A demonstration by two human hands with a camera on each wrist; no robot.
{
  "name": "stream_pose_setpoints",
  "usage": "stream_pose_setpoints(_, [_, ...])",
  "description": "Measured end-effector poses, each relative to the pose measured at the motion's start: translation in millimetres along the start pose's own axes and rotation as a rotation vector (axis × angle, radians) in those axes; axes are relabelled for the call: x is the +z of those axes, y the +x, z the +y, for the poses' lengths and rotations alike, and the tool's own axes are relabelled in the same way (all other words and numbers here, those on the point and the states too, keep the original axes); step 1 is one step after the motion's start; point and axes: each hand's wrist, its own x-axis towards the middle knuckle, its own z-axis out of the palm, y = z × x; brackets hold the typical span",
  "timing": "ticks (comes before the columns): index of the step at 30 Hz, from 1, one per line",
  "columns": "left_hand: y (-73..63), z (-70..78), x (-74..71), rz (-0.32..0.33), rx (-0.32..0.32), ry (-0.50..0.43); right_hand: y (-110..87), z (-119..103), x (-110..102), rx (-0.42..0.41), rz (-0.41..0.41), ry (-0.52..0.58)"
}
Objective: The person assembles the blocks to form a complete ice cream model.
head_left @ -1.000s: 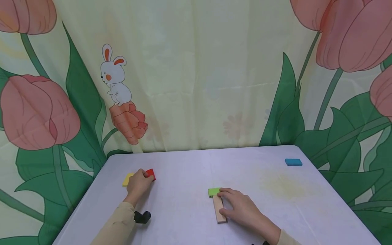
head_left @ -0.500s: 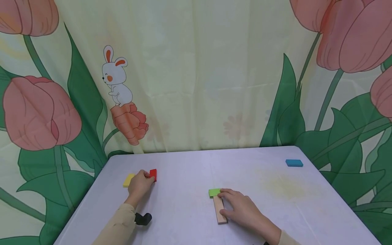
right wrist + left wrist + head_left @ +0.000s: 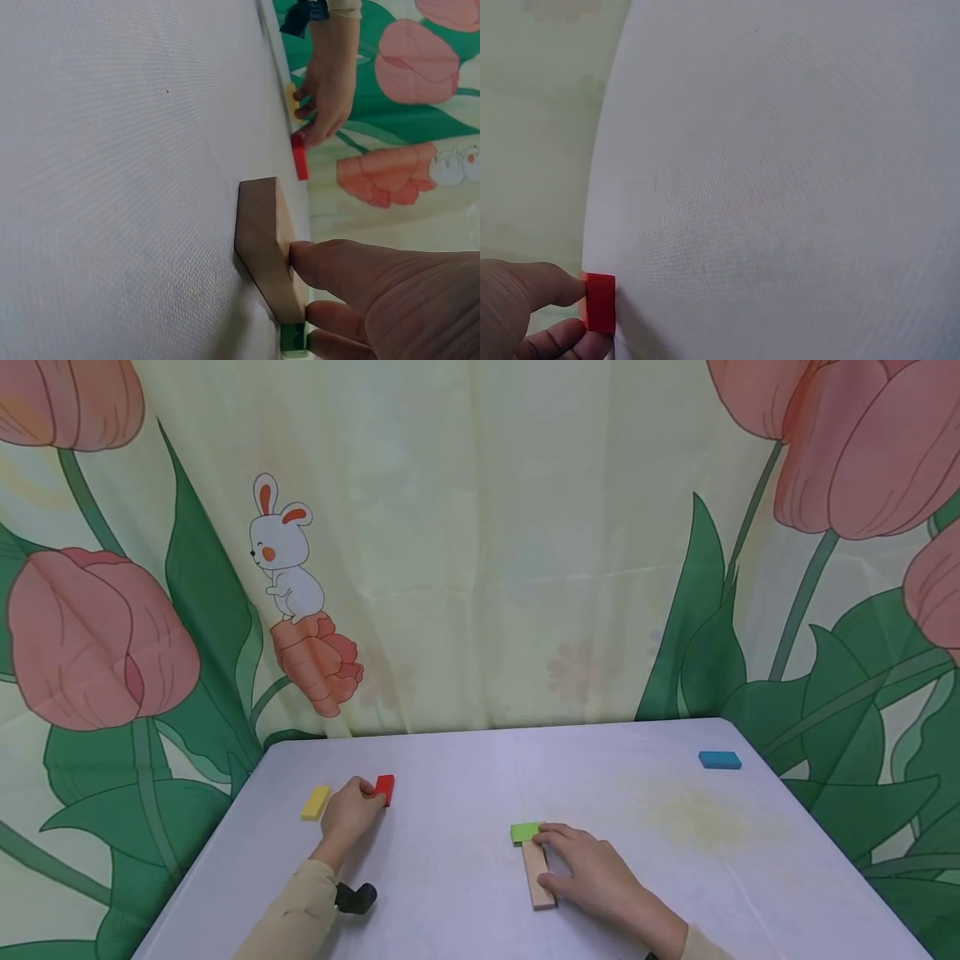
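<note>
My left hand (image 3: 351,814) pinches the red rectangular block (image 3: 385,790) between thumb and fingers; I can't tell whether it is clear of the white tabletop (image 3: 442,827). The block juts from my fingertips on the side towards my right hand (image 3: 592,868), its long axis pointing mostly away from me. From there, the bare wooden plank (image 3: 535,877) and green block (image 3: 524,833) lie well to the right and somewhat nearer me. The plank's length also points away from me, with the green block crosswise at its far end. My right hand is the nearer one to that pair: fingers loosely bent, thumb at the plank's right edge, a fingertip where plank and green block meet
</note>
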Motion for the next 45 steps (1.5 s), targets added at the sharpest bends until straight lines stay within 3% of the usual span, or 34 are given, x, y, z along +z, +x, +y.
stream_pose_setpoints(15, [3.2, 2.8, 6.9, 0.005, 0.03, 0.011, -1.1, 0.3, 2.1, 0.001, 0.011, -0.031])
stream_pose_setpoints(28, [0.2, 19.5, 16.8, 0.018, 0.116, 0.047, -1.5, -0.6, 3.0, -0.001, 0.016, -0.044])
stream_pose_setpoints(45, [-1.4, 37.8, 31.5, -0.004, 0.19, 0.018, -2.3, -2.2, 2.5, 0.003, 0.014, -0.046])
